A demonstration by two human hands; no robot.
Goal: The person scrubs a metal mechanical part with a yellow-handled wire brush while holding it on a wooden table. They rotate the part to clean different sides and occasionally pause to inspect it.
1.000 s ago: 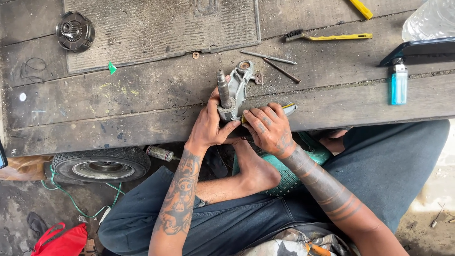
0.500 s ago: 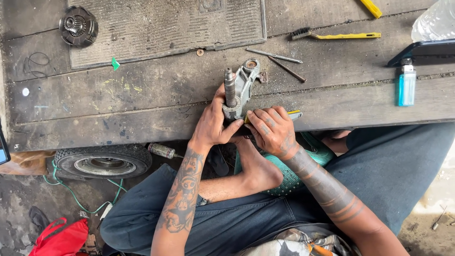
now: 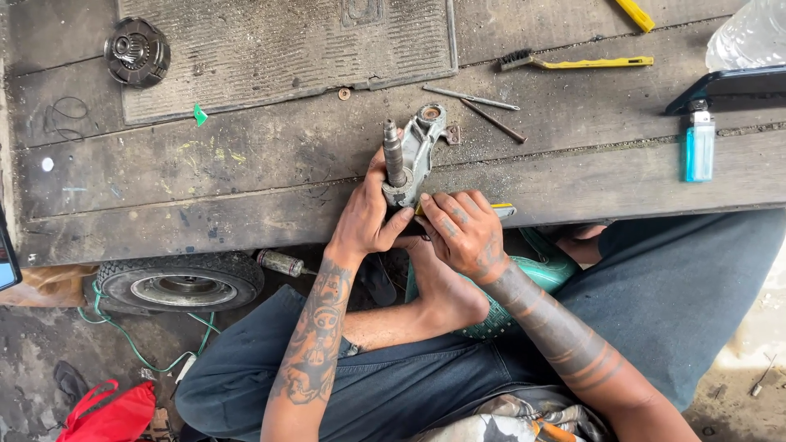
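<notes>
— Grey cast metal, that's what the left hand (image 3: 368, 219) has: a bracket with a threaded shaft (image 3: 409, 160), standing on the near edge of the wooden worktop (image 3: 246, 188). Fingers curl round its base, thumb up the side, so that hand is closed firmly on it.

— And the right hand (image 3: 463, 233)?

— Fingers bent and pressed against the foot of the bracket, over a yellow-handled tool (image 3: 501, 210) whose end pokes out past the knuckles. It looks closed on that tool, though the working tip is hidden.

— How far along would you say?

— Hard to judge. The part is bare and propped upright, and the tool is at its lower end; I'd guess the work on it is under way, not finished. A round geared part (image 3: 137, 51) lies well apart at the far left, beside the ribbed mat (image 3: 286, 49).

— Any containers?

— Only a clear plastic bottle (image 3: 749, 33) at the far right corner; what's inside I can't tell. Near it stands a blue lighter (image 3: 698, 146), and a yellow-handled wire brush (image 3: 573, 61) with two thin rods (image 3: 483, 106) lies beyond the bracket.
</notes>
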